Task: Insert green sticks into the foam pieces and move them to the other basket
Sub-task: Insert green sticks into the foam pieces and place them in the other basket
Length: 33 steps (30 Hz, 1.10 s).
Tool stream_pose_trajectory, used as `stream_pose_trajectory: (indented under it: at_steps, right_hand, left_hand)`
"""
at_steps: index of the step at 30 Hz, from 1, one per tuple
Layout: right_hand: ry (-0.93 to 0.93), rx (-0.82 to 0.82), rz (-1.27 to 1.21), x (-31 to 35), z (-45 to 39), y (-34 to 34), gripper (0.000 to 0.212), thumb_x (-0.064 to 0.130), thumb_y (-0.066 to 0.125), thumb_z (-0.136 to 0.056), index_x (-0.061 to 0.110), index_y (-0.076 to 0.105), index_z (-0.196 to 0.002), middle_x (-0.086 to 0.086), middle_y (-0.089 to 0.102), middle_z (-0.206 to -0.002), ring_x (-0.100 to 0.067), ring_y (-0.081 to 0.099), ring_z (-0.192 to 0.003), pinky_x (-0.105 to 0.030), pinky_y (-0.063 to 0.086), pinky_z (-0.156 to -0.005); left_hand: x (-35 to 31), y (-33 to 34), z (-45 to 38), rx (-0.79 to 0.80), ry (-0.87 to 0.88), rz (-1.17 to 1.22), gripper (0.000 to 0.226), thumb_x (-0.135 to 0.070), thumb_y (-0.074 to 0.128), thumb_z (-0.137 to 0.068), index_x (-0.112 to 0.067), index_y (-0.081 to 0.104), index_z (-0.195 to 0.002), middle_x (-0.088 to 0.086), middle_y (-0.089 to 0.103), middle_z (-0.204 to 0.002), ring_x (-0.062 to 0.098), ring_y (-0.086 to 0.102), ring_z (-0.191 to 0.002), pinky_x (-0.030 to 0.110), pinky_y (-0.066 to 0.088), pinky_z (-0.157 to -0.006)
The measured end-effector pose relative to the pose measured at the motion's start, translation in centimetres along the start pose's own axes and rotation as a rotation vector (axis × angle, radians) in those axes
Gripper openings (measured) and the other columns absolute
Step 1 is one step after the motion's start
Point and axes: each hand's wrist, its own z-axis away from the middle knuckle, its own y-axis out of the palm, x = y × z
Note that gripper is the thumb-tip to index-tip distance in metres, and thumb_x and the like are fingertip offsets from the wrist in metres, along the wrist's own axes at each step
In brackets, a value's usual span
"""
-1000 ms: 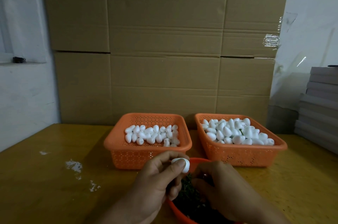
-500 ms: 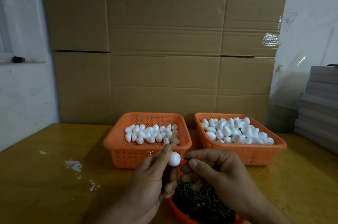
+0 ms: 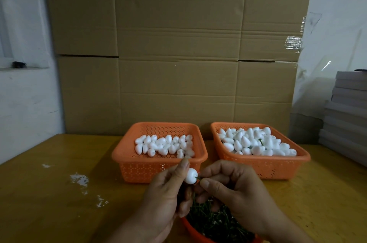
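Now the left hand [image 3: 166,189] should steady its pinched foam piece [image 3: 191,176] low at centre frame while the right hand [image 3: 234,185], pinching the green stick [image 3: 198,177], pushes straight in.

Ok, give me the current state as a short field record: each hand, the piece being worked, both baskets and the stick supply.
left hand: pinches foam piece
right hand: pinches green stick, tip at the foam piece
left basket: plain foam pieces, one layer
right basket: fuller pile, a green stick visible among pieces
stick bowl: under the hands, full of sticks
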Motion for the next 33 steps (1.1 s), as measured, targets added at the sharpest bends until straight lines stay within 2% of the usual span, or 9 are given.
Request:
stream_pose_trajectory:
  at_steps: [3, 8, 11, 17, 22, 25, 27, 29, 33]
  right_hand:
    - [-0.012, -0.021, 0.011, 0.01, 0.04, 0.08, 0.01, 0.013, 0.07, -0.087, 0.008, 0.07, -0.095, -0.013, 0.077, -0.079, -0.025, 0.074, -0.072, -0.024, 0.052, -0.052]
    - [-0.034, -0.04, 0.019, 0.04, 0.07, 0.38, 0.016, 0.027, 0.074, -0.08, 0.015, 0.07, -0.088, -0.014, 0.076, -0.077, -0.026, 0.074, -0.07, -0.023, 0.05, -0.049]
    - [-0.058, -0.063, 0.026, -0.11, 0.11, 0.55, 0.011, 0.027, 0.076, -0.078, 0.017, 0.071, -0.081, -0.015, 0.075, -0.072, -0.024, 0.071, -0.059, -0.021, 0.047, -0.046]
    - [-0.082, -0.131, 0.08, -0.1, 0.25, 0.62, 0.019, 0.034, 0.08, -0.072, 0.016, 0.073, -0.076, -0.013, 0.071, -0.061, -0.02, 0.058, -0.04, -0.026, 0.047, -0.041]
    - [-0.145, -0.147, 0.167, -0.22, 0.44, 0.66, 0.01, 0.032, 0.079, -0.079, 0.022, 0.076, -0.079, -0.008, 0.073, -0.066, -0.021, 0.066, -0.047, -0.027, 0.052, -0.047]
    - [-0.174, -0.147, 0.25, -0.31, 0.53, 0.72, 0.001, 0.031, 0.076, -0.083, 0.032, 0.076, -0.085, -0.001, 0.076, -0.071, -0.016, 0.07, -0.054, -0.022, 0.053, -0.051]
    - [-0.19, -0.138, 0.301, -0.46, 0.56, 0.65, 0.013, 0.024, 0.074, -0.089, 0.038, 0.075, -0.089, 0.005, 0.076, -0.075, -0.013, 0.072, -0.059, -0.017, 0.052, -0.053]
    - [-0.194, -0.142, 0.352, -0.62, 0.53, 0.58, 0.023, 0.018, 0.072, -0.091, 0.04, 0.074, -0.093, 0.006, 0.076, -0.078, -0.012, 0.073, -0.063, -0.019, 0.055, -0.056]
    - [-0.189, -0.178, 0.413, -0.9, 0.51, 0.58, 0.024, 0.02, 0.073, -0.09, 0.043, 0.074, -0.093, 0.007, 0.075, -0.073, -0.011, 0.07, -0.061, -0.025, 0.057, -0.056]
  left_hand:
    - [-0.1, 0.01, -0.01, -0.001, 0.005, -0.014, 0.054, -0.051, 0.062, -0.08, 0.002, 0.061, -0.092, 0.011, 0.044, -0.058, 0.015, 0.038, -0.042, 0.024, 0.026, -0.043]
    - [-0.29, 0.07, 0.1, 0.01, 0.025, -0.059, 0.052, -0.052, 0.063, -0.079, -0.001, 0.061, -0.09, 0.011, 0.044, -0.058, 0.015, 0.039, -0.043, 0.023, 0.028, -0.042]
    - [-0.39, 0.05, 0.16, 0.015, 0.029, -0.066, 0.051, -0.052, 0.064, -0.079, -0.002, 0.062, -0.089, 0.011, 0.044, -0.059, 0.015, 0.039, -0.044, 0.023, 0.028, -0.042]
    - [-0.55, 0.0, 0.33, 0.022, 0.051, -0.092, 0.04, -0.053, 0.063, -0.079, -0.013, 0.065, -0.079, 0.008, 0.044, -0.058, 0.014, 0.038, -0.044, 0.023, 0.029, -0.042]
    - [-0.74, 0.1, 0.4, 0.022, 0.029, -0.094, 0.037, -0.052, 0.064, -0.079, -0.015, 0.067, -0.077, 0.006, 0.046, -0.058, 0.014, 0.041, -0.044, 0.023, 0.03, -0.042]
    - [-0.74, 0.09, 0.38, 0.012, 0.013, -0.073, 0.038, -0.05, 0.066, -0.077, -0.013, 0.069, -0.08, 0.007, 0.049, -0.059, 0.015, 0.044, -0.045, 0.023, 0.032, -0.041]
    - [-0.68, 0.07, 0.3, -0.008, 0.01, -0.046, 0.039, -0.047, 0.068, -0.076, -0.009, 0.07, -0.082, 0.008, 0.051, -0.06, 0.016, 0.046, -0.046, 0.023, 0.034, -0.041]
    - [-0.63, 0.05, 0.21, -0.023, 0.012, -0.037, 0.038, -0.045, 0.069, -0.075, -0.007, 0.07, -0.081, 0.009, 0.052, -0.061, 0.017, 0.047, -0.047, 0.024, 0.035, -0.042]
    - [-0.67, 0.05, 0.18, -0.024, 0.028, -0.036, 0.037, -0.045, 0.07, -0.072, -0.008, 0.073, -0.079, 0.009, 0.054, -0.062, 0.016, 0.05, -0.05, 0.024, 0.038, -0.044]
